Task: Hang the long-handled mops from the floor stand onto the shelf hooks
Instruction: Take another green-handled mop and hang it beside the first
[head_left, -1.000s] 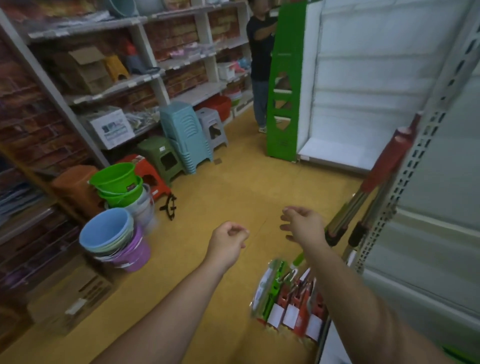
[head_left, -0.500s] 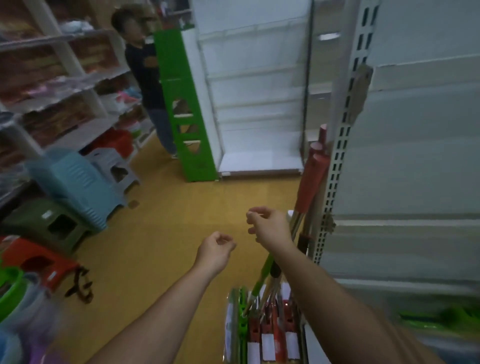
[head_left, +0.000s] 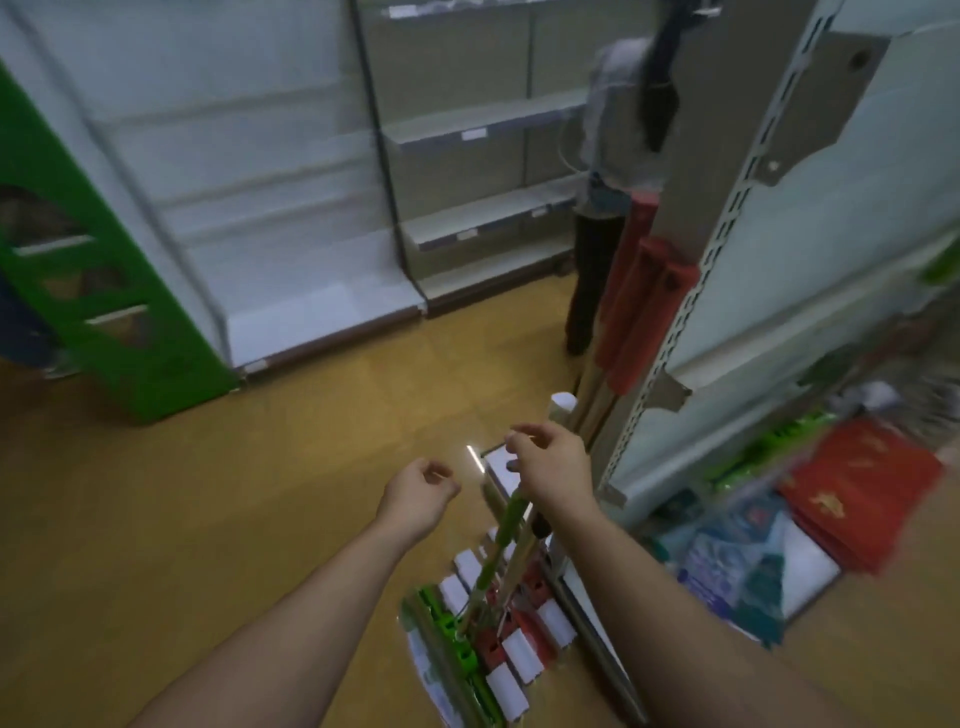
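From my seat I see both bare forearms reaching out over the yellow floor (head_left: 208, 493). The left hand (head_left: 418, 493) hangs in the air with its fingers loosely curled toward the palm and nothing in it. The right hand (head_left: 550, 462) is just beside it, a little farther forward. Its fingers are half bent, thumb and forefinger apart, and I see nothing gripped between them. The mops (head_left: 493, 644) stand bunched with their heads on the floor at the foot of the shelf unit, by its near corner: one green head and several red ones with white labels. Whether a stand holds them I cannot tell. A green handle (head_left: 506, 525) rises from that bunch and passes under my right wrist. I cannot tell if it touches the arm. Farther up, the red grips (head_left: 644, 296) of the other handles lean against the slotted upright (head_left: 670, 364) at the edge of the shelf unit. A grey bracket (head_left: 815, 104) sits high on that upright. Low on the unit to my right lie red packets (head_left: 857, 483) and blue packets (head_left: 737, 556), blurred. Across the floor are white shelves (head_left: 483, 124) and, at the left edge, a green panel (head_left: 104, 312). Another person (head_left: 608, 171) stands by the far shelves, well apart from my hands.
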